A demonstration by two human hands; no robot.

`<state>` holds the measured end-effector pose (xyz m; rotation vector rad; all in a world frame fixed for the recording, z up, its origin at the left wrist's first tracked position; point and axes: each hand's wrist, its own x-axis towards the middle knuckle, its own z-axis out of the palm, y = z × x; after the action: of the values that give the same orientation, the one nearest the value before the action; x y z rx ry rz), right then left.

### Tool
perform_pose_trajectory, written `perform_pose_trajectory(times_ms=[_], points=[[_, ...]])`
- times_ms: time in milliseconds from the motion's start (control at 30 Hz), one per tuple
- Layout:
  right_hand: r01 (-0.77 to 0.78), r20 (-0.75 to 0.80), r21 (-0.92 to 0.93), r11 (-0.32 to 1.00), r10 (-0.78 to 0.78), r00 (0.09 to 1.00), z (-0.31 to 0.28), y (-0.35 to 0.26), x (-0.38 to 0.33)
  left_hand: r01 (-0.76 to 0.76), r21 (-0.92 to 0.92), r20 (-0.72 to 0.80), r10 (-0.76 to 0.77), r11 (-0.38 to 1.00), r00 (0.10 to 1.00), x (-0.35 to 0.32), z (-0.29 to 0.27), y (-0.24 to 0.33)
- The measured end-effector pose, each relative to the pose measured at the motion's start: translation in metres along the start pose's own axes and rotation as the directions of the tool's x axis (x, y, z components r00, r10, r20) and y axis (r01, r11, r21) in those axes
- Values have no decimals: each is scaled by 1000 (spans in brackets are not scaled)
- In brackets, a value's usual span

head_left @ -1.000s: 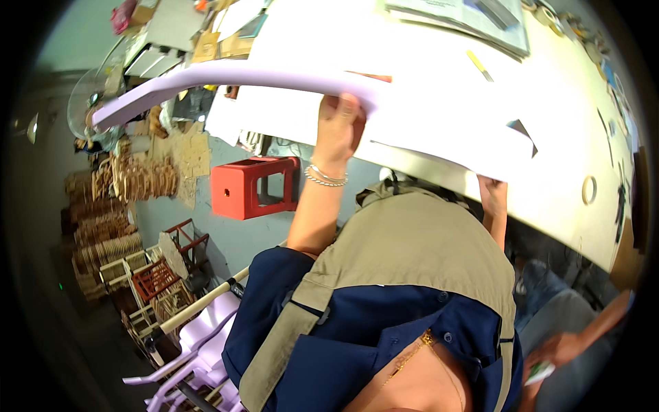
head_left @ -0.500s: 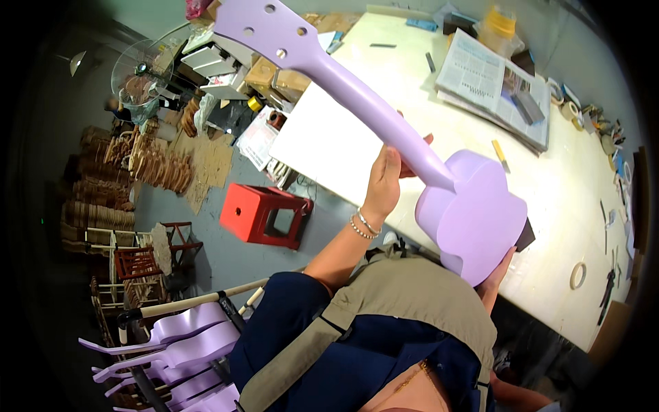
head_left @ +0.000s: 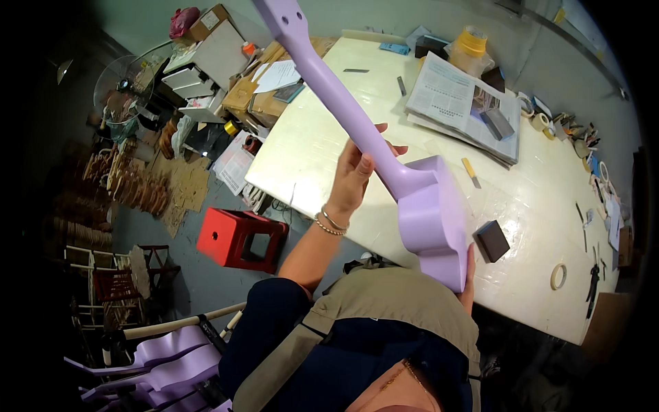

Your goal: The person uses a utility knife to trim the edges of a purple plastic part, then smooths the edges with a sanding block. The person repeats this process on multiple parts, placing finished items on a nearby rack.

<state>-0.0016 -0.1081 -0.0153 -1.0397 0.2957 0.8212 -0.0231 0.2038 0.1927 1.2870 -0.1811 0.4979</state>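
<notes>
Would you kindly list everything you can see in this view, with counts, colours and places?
Guitar body with neck: one, lilac, held up over the table edge.
Table: one, pale cream, centre to right.
Newspaper stack: one, grey-white, far side of the table.
Dark block: one, black, near table edge.
Tape roll: one, pale, right of the block.
Stool: one, red, on the floor.
More lilac guitar bodies: several, lower left.
Left hand: grip round the neck.
Right hand: supports the body's lower end.
</notes>
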Motion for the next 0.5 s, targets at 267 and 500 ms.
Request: perform_pose_trajectory(times_ms=[267,500], points=[[-232,284,-31,972,231,931,37,-13,18,-24,-181,29,30,983,999,57,0,33],[-126,220,30,992,117,968,35,-27,28,-7,182,-306,63,983,950,68,5,24]])
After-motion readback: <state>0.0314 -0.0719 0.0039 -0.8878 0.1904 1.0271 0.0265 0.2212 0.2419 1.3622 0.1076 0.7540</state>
